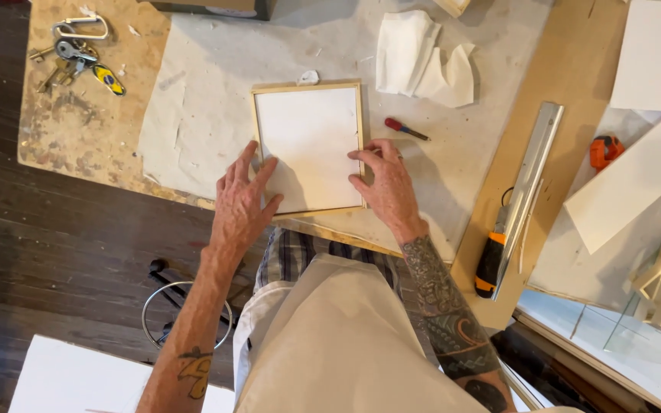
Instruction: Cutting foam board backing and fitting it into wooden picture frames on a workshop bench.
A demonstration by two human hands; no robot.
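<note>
We are looking down at a small square frame (309, 147) of pale wood, lying flat on a grey, fibrous mat (208, 107) spread over the worn workbench (78, 130); a plain white board is filling the frame edge to edge. Our left hand (242, 200) is resting open with its fingers spread on the frame's lower left corner, and our right hand (386, 186) is lying flat, fingers pressing the right edge; neither is gripping anything. Just right of the frame a small red-handled screwdriver (405, 128) is lying, and above it crumpled white paper (421, 60). A bunch of keys (78, 57) is sitting at the bench's far left corner. To the right a long metal ruler (528, 183) is lying beside an orange and black knife (491, 260).
</note>
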